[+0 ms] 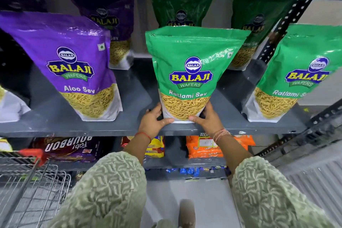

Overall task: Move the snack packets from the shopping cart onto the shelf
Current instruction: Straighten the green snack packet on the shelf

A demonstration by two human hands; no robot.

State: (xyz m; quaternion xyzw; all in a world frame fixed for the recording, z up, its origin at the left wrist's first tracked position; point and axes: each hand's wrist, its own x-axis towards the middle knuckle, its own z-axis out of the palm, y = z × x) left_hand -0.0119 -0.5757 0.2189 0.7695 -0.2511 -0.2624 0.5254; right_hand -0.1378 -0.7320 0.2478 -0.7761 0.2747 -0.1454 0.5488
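Observation:
A green Ratlami Sev packet (190, 72) stands upright at the front of the grey shelf (129, 127). My left hand (154, 121) grips its lower left corner and my right hand (207, 118) grips its lower right corner, both thumbs pressed on the front of the base. The wire shopping cart (31, 183) with a red handle corner sits at the lower left; I see no packets in the part that shows.
A purple Aloo Sev packet (74, 65) stands to the left and another green Ratlami Sev packet (294, 77) to the right. More packets stand behind them. A perforated metal upright (277, 31) rises at the right. Lower shelves hold biscuit and snack packs (203, 146).

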